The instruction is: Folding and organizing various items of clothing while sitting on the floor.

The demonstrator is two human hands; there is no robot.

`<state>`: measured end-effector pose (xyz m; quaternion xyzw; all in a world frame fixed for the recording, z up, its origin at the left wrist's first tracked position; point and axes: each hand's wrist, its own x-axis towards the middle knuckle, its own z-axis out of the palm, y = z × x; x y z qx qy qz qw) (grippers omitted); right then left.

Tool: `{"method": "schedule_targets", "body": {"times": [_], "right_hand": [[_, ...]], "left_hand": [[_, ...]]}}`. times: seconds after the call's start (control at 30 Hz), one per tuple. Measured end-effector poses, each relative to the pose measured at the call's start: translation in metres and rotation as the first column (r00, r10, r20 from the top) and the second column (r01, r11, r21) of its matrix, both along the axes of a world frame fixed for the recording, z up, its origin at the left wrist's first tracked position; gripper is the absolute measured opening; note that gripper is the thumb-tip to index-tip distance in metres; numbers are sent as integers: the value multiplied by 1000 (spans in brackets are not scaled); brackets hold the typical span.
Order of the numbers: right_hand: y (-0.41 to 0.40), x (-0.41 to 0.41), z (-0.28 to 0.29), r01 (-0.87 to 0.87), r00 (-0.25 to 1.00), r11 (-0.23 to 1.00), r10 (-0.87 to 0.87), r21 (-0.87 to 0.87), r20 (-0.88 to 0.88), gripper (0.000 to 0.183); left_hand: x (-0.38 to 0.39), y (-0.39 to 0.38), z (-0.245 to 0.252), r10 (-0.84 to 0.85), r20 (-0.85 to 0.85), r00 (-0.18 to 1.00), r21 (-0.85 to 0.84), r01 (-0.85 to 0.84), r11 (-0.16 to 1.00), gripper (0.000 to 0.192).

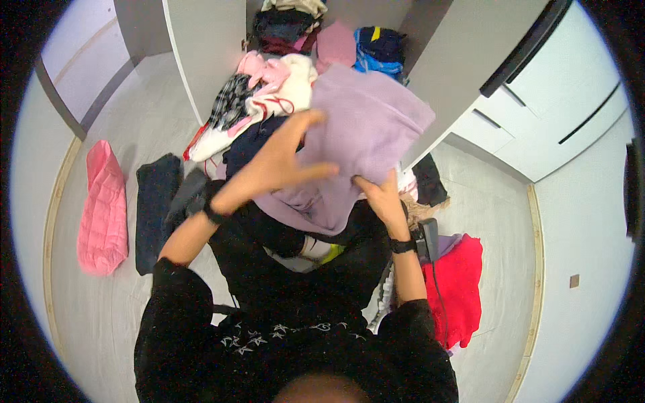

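A light purple garment (358, 121) hangs over my lap, partly spread and creased; its lower part droops between my knees. My right hand (385, 204) grips its lower right side, with the fingers partly hidden in the cloth. At its left side is my left hand (287, 156), blurred, with thumb and fingers spread wide; whether the fingertips touch the cloth is hard to tell. Beyond it lies a heap with a white garment with red cord (297, 83), a pink garment (267, 73) and a black-and-white checked garment (234, 101).
An open cabinet (347, 12) ahead holds folded clothes, between two doors. On the floor at left lie a pink quilted garment (103, 216) and a folded dark garment (157, 211). At right are a red garment (458, 287) and a black garment (428, 181). White drawers (529, 111) stand at upper right.
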<state>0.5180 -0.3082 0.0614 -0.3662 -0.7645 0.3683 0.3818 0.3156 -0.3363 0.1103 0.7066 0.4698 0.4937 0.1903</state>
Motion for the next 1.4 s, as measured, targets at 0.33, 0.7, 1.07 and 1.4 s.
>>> {"method": "schedule_targets", "body": {"times": [0.33,0.7,1.07,1.4], "right_hand": [[36,2,0,-190,949,870,44,455,312,43],[0,-4,142,-133,991,745,83,653,106,93],[-16,34,115,114,993,930,-92,348,-79,46],[-36,14,3,-101,993,992,96,-73,-70,40]], "left_hand": [[-13,61,15,-223,483,846,-401,441,803,44],[53,16,93,196,35,980,405,-193,894,35],[-27,-6,41,44,39,998,378,-55,924,28],[-93,-383,-295,371,-511,775,-629,-632,453,53]]}}
